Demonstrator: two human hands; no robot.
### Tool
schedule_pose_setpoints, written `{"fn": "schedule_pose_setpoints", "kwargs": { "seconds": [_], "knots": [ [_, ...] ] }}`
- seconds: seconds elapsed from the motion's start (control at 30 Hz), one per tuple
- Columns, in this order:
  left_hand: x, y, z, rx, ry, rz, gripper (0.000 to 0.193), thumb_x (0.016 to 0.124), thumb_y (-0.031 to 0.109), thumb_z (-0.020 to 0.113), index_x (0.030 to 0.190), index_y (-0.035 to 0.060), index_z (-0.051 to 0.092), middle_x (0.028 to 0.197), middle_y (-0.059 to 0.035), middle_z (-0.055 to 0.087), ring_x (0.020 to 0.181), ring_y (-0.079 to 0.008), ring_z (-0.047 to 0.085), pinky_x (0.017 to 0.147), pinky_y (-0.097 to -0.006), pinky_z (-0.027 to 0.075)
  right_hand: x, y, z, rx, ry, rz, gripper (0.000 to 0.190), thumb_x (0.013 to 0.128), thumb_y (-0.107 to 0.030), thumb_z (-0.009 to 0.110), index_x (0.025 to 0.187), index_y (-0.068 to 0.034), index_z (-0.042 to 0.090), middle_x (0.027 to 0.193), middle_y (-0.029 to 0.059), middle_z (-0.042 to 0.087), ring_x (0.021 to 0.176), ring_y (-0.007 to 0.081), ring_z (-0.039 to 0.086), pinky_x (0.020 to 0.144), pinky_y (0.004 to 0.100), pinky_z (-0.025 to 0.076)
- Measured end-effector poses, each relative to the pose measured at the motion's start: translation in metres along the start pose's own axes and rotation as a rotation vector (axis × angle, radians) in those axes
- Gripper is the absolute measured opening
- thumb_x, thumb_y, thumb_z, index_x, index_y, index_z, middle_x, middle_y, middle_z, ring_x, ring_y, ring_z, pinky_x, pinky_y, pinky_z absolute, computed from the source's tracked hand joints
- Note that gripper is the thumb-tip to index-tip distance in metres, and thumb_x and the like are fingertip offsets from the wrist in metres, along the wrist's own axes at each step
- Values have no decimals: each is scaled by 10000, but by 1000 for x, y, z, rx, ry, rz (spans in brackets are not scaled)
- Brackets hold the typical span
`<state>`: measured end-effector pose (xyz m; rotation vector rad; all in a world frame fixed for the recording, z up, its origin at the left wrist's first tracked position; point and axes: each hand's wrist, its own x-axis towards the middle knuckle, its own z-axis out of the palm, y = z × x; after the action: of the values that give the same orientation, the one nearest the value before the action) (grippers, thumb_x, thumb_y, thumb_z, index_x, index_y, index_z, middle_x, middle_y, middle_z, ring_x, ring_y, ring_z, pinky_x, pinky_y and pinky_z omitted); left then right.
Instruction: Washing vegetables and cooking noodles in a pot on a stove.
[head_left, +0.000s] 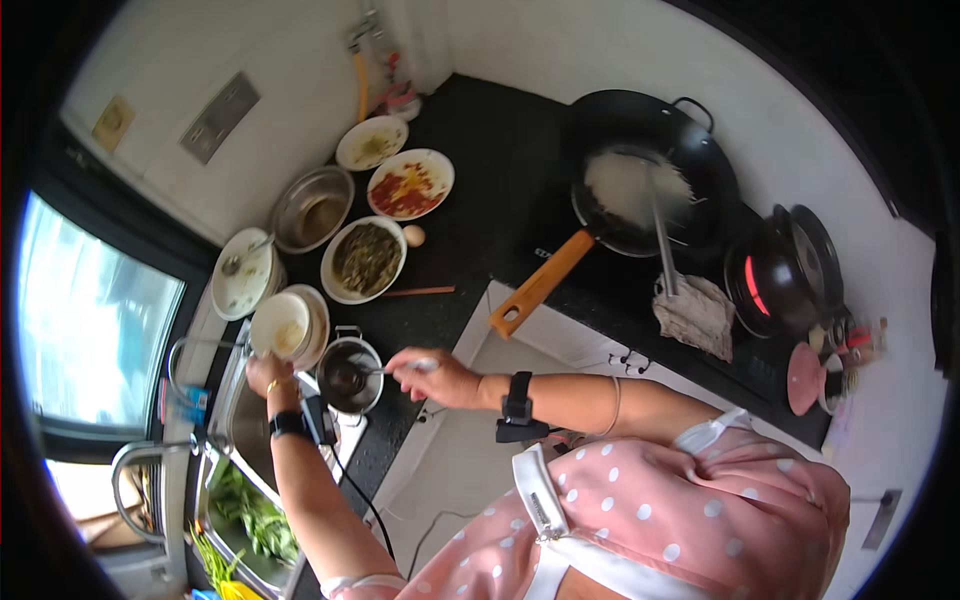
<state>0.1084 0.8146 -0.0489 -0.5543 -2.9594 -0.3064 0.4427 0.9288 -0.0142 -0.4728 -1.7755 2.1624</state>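
Note:
My left hand (270, 373) grips the near rim of a white bowl (279, 324) holding a pale, finely chopped food. That bowl sits over other stacked dishes, and its fingers are partly hidden. My right hand (433, 376) holds a metal spoon (379, 370) by its handle. The spoon's end dips into a small metal pot (373, 391) with dark contents, just right of the bowl. Close by stands a white bowl of dark green chopped vegetables (366, 259), with an egg (414, 235) and a chopstick-like stick (418, 290) beside it.
A wok (709, 150) with pale food and a metal utensil stands on the cooktop, its wooden handle (544, 283) jutting over the counter edge. A cloth (694, 319) and a black pot (757, 277) are right of it. Leafy greens (259, 517) lie in the sink.

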Motion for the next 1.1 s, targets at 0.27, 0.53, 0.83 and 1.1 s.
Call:
{"fn": "schedule_pose_setpoints", "kwargs": {
  "seconds": [0.27,0.53,0.83,1.1],
  "knots": [
    [-15,16,-43,-1267,-132,-460,215,751,52,540,933,-1,439,722,-149,560,515,-252,600,414,-318,504,-14,-6,9,-486,170,-713,241,887,-216,543,1044,-33,550,801,111,584,697,250,601,622,326,495],
    [-42,7,-101,-1270,-404,101,68,800,-74,480,829,-13,467,965,-96,455,813,-208,600,698,-291,531,-71,-64,-27,88,69,-173,368,940,-307,459,1184,-32,485,835,57,581,734,109,584,678,241,493],
    [-124,117,-177,-1785,-749,-10,300,771,40,527,1070,25,516,990,-128,614,833,-206,610,671,-272,522,-207,-159,-95,170,265,-411,340,947,-260,447,1176,-12,485,860,81,593,755,131,580,693,262,475],
    [-252,258,-211,-1831,-1153,264,340,773,71,537,1112,65,503,1043,-94,590,892,-226,574,679,-304,478,-362,-217,-151,-81,808,-672,324,933,-222,450,1132,24,519,827,134,599,700,156,587,656,268,487]
  ]
}}
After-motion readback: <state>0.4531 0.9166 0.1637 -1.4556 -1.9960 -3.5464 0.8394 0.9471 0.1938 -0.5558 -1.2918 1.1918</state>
